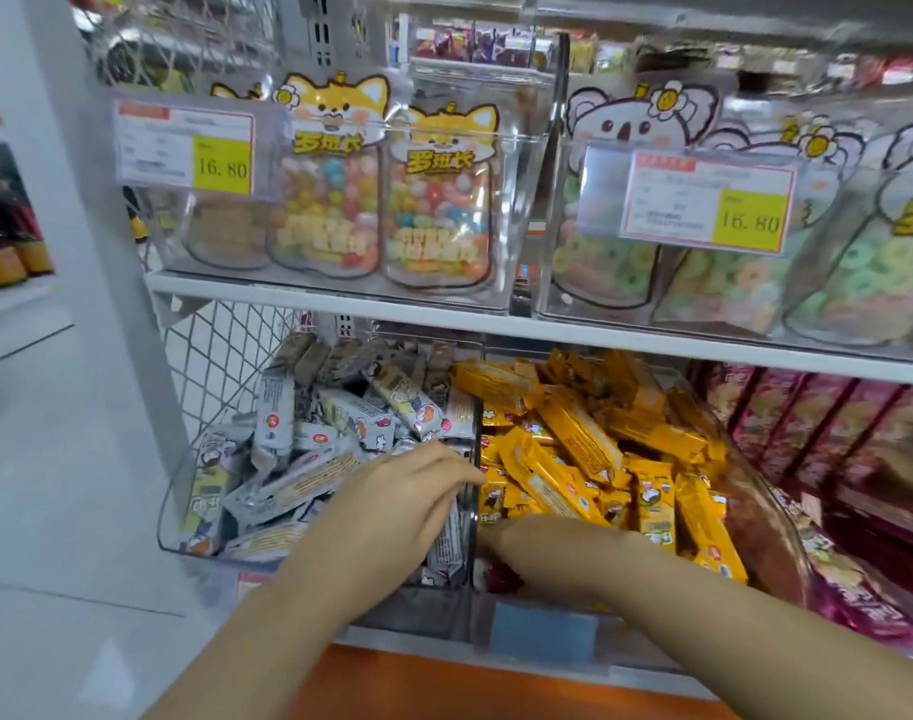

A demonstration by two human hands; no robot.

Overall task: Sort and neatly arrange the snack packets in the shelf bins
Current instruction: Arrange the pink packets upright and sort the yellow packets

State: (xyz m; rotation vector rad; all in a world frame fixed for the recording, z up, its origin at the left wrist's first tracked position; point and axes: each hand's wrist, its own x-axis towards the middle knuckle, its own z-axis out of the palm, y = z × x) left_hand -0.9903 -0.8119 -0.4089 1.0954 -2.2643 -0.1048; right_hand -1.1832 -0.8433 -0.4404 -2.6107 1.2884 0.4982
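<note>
Grey foil snack packets (288,459) are filling the clear plastic left bin (170,504) under the flat, unclenched left grip (402,506). The right grip (542,545), closure indiscernible, is probing orange foil packets (574,444), probably for strays.

Your left hand (407,493) lay over a grey-packet bin (170,511) and your right hand (540,544) over a yellow-packet bin (774,517), the two clear bins touching side by side on the lower shelf (376,638). Above both hands ran the white upper shelf (340,302). It carried a fox-pouch bin (524,210) over your left hand and a koala-pouch bin (557,288) over your right.
</note>
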